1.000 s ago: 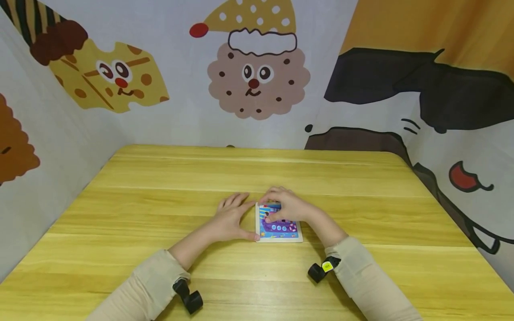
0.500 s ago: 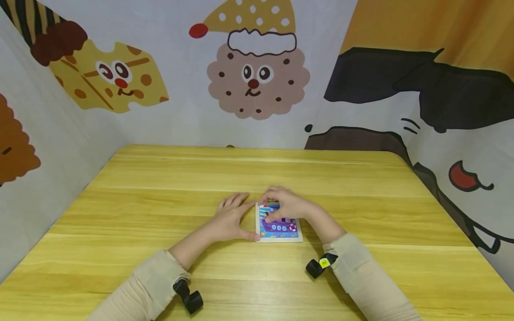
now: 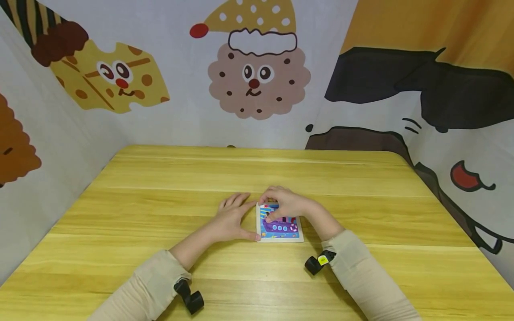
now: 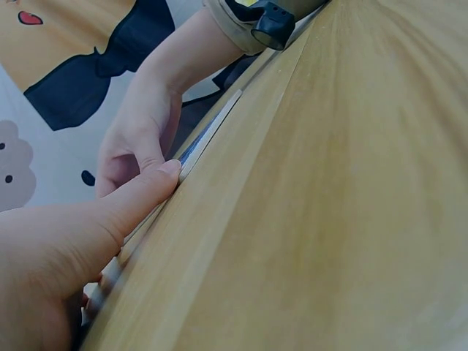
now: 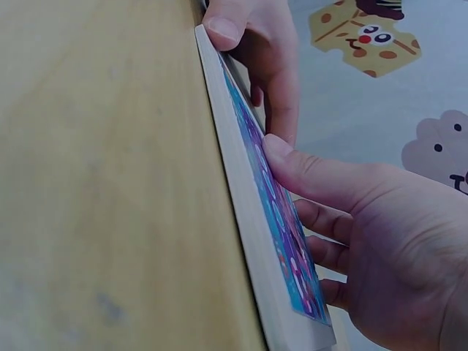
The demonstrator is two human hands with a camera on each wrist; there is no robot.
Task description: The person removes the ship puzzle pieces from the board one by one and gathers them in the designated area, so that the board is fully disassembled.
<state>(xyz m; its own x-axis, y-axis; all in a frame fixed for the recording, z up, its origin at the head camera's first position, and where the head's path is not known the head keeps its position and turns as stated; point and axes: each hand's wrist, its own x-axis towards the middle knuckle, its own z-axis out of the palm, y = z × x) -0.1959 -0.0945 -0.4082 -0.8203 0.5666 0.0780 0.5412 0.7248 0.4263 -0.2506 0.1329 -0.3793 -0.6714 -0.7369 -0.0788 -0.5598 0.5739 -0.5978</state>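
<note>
A square picture board [image 3: 279,234] with a pale wooden border lies flat on the table, showing a purple ship on blue. My left hand [image 3: 230,223] spans its left side, thumb at the near corner and straight index finger at the far corner. From above, my right hand [image 3: 288,204] holds the board at its far edge, thumb on the picture and fingers bent over that edge. The right wrist view shows the right thumb [image 5: 292,161] pressed on the picture face and the other fingers beyond the edge. In the left wrist view the left thumb [image 4: 150,191] touches the board's corner.
The wooden table [image 3: 160,169] reaches back to a cloth wall [image 3: 180,125] printed with cartoon cheese, a cookie and a dark-patched animal. Both sleeves carry a small black wrist camera [image 3: 194,302].
My right wrist and forearm have shifted slightly inward and forward. The left hand and the board stay in place.
</note>
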